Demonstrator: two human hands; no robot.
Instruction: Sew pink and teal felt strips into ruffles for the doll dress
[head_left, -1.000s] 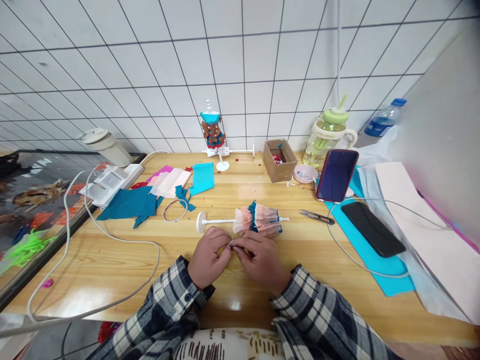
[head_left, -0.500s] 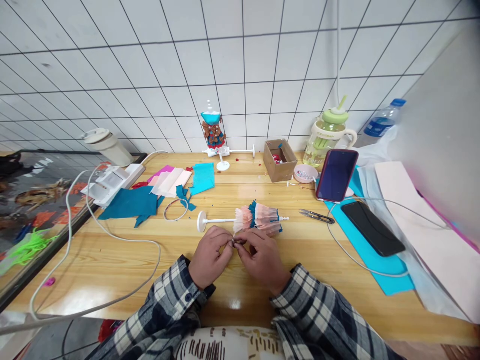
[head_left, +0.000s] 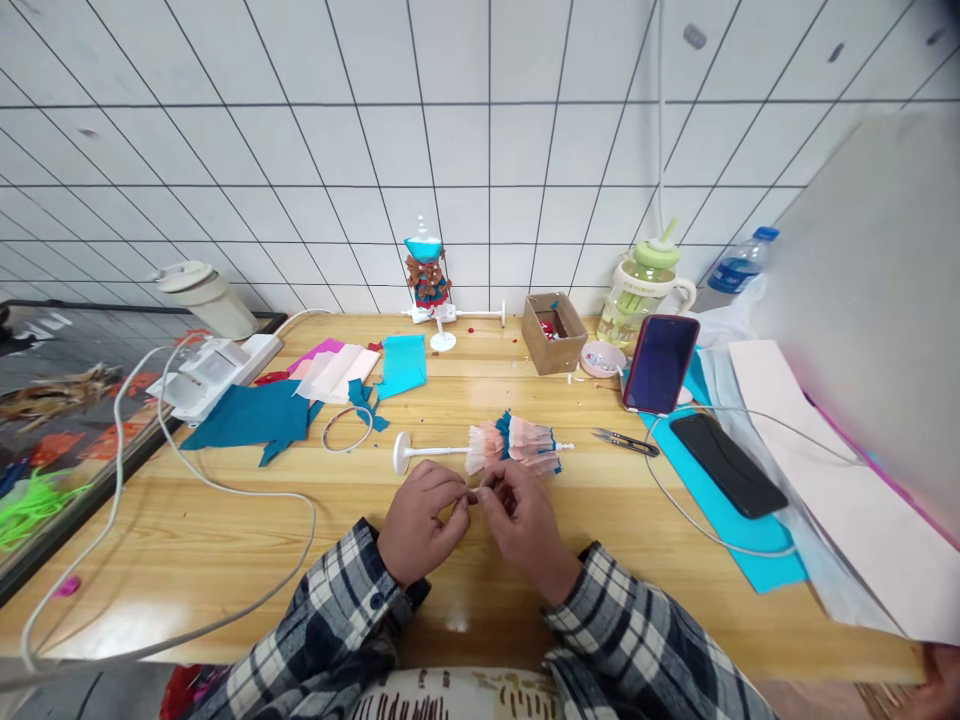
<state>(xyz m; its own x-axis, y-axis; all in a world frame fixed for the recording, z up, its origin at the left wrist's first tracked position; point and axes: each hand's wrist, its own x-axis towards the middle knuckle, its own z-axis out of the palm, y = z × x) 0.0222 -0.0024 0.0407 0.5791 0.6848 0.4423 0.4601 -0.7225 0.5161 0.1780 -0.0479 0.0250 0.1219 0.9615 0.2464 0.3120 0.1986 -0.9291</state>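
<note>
My left hand [head_left: 429,518] and my right hand [head_left: 525,520] meet over the front middle of the table, fingers pinched. Between the fingertips is a tiny pale piece, too small to name. Just beyond my hands lies a small doll-like figure on its side, with a white stand [head_left: 403,453] to the left and a ruffled peach and teal crepe paper skirt [head_left: 517,442]. Thread snips [head_left: 626,442] rest to its right, and a roll of tape [head_left: 347,430] lies to its left.
Teal paper [head_left: 251,415] and a power strip [head_left: 217,378] lie left. At the back stand a dressed figure [head_left: 429,280], a cardboard box [head_left: 553,335], a dish of beads [head_left: 602,359] and a jug [head_left: 637,295]. Right are an upright phone [head_left: 661,363], another phone [head_left: 727,466] and a cable.
My fingertips have drawn slightly apart, and a small pale piece now shows between them. The whole view has shifted a little; the things on the table stay in place.
</note>
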